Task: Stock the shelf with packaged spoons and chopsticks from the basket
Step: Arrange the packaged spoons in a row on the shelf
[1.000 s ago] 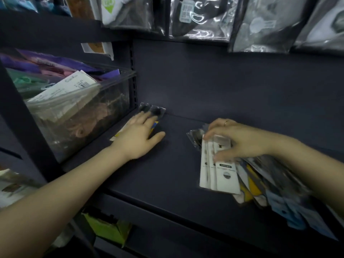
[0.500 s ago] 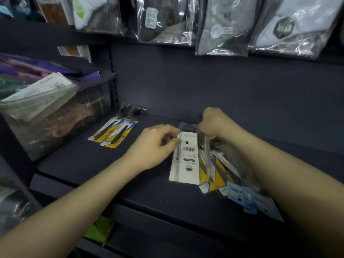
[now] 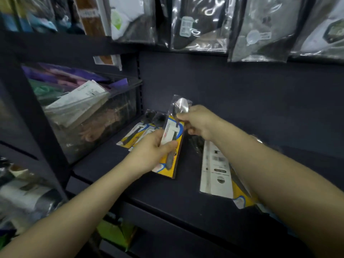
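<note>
To my left sits a clear plastic bin [image 3: 96,116] crammed with bagged goods, a white labelled packet [image 3: 81,97] lying on top. Above me hang glossy clear bags [image 3: 201,25] of what look like socks. Below, something green [image 3: 113,235] shows, too blurred to name.

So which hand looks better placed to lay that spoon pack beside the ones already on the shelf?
Probably the left hand: it grips the spoon pack low and sits nearest the shelved packs.
</note>
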The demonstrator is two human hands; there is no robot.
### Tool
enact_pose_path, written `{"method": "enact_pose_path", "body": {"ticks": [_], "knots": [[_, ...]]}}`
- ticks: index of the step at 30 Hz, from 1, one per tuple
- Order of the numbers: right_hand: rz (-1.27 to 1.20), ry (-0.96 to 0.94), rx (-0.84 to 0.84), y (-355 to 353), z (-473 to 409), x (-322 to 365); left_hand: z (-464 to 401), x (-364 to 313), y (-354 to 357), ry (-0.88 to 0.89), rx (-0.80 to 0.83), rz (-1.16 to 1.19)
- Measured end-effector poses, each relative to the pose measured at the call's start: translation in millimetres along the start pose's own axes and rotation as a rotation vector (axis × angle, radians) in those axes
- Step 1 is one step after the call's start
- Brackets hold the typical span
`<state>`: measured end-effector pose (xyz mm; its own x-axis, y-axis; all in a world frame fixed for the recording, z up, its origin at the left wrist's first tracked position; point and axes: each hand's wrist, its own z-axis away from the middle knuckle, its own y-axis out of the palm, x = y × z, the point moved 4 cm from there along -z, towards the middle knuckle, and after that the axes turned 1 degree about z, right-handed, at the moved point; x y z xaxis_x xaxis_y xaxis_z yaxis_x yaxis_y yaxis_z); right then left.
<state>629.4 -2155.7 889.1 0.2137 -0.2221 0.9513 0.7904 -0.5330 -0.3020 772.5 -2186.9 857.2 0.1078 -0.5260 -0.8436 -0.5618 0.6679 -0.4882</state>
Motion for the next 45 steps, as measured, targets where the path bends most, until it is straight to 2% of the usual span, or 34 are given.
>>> {"method": "enact_pose_path", "body": {"ticks": [3,7,10,12,16,18,21,23,26,27,28,29,31,32,35,37,45], "knots": [[0.118,0.058,-0.094,16,-32,-11,-6,33,-31,0.043,-0.038,-0.496],[0.049,0.24,-0.202,24,-63,-25,-13,59,-63,0.054,-0.063,-0.752],[-0.04,0.355,-0.223,30,-76,-33,-21,68,-64,0.036,0.043,-0.737],[-0.026,0.369,-0.218,31,-81,-35,-21,72,-61,0.003,0.138,-0.702],[0.007,0.351,-0.204,29,-87,-39,-15,65,-57,0.086,0.197,-0.565],[0.006,0.319,-0.21,31,-89,-40,-15,61,-61,0.099,0.174,-0.475],[-0.067,0.268,-0.27,33,-90,-44,-21,61,-80,0.116,0.004,-0.376],[-0.062,0.238,-0.303,34,-91,-45,-25,74,-87,0.018,-0.018,-0.438],[-0.076,0.257,-0.282,39,-90,-43,-23,86,-78,-0.072,0.152,-0.579],[-0.024,0.252,-0.277,40,-88,-40,-22,86,-76,-0.064,0.176,-0.588],[0.136,0.229,-0.285,39,-85,-35,-21,84,-76,-0.053,0.18,-0.581],[0.406,0.186,-0.299,38,-79,-29,-21,84,-76,-0.04,0.169,-0.562],[0.835,0.0,-0.264,47,-60,-15,-22,84,-77,-0.034,0.158,-0.532],[0.911,-0.108,-0.17,57,-46,-10,-22,84,-76,-0.036,0.159,-0.524],[0.993,-0.23,0.199,88,-13,-17,-20,83,-73,-0.025,0.154,-0.54],[1.171,-0.23,0.324,99,-3,-26,-19,81,-71,-0.009,0.161,-0.576],[1.281,-0.206,0.258,98,21,-30,-17,80,-70,0.032,0.145,-0.659]]}}
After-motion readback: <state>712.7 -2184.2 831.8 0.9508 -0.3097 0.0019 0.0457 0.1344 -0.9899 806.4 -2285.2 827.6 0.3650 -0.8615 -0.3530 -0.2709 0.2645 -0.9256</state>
